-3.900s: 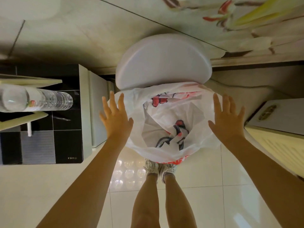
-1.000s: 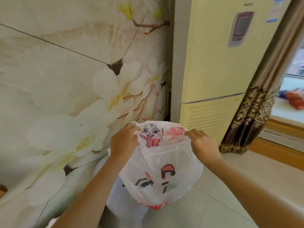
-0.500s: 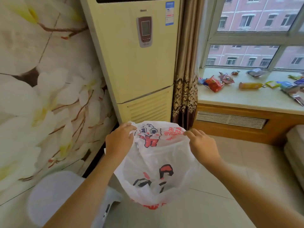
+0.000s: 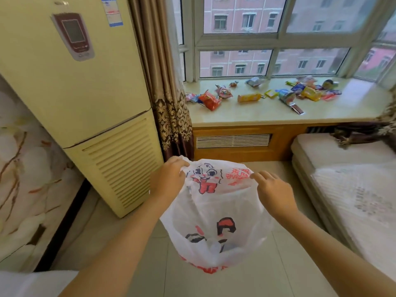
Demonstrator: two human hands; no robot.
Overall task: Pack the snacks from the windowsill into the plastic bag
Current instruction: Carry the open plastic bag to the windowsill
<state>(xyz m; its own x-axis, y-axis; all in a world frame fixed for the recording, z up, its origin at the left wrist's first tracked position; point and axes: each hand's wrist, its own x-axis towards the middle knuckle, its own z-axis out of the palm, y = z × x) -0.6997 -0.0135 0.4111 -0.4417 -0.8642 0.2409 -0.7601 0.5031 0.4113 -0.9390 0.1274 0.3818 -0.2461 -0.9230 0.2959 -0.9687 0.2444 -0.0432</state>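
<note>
A white plastic bag [image 4: 216, 221] with red and black cartoon print hangs in front of me above the floor. My left hand [image 4: 169, 179] grips its rim on the left and my right hand [image 4: 272, 191] pinches the rim on the right, holding the mouth open. Ahead, on the pale windowsill [image 4: 267, 113], lie several snack packets: a red one [image 4: 210, 100] at the left, a yellow bar [image 4: 249, 97] in the middle, and a colourful heap [image 4: 308, 92] to the right. The windowsill is beyond arm's reach.
A tall cream air conditioner [image 4: 81, 99] stands at the left, with a brown patterned curtain [image 4: 169, 99] beside it. A white mattress [image 4: 351, 189] lies at the right. A wooden radiator cover [image 4: 235, 140] sits under the sill. Tiled floor stretches between me and the window.
The view has swung from the floral wall toward the window, and the windowsill with its snacks has come closer. Both hands, which earlier hovered open over the bag, now hold its rim.
</note>
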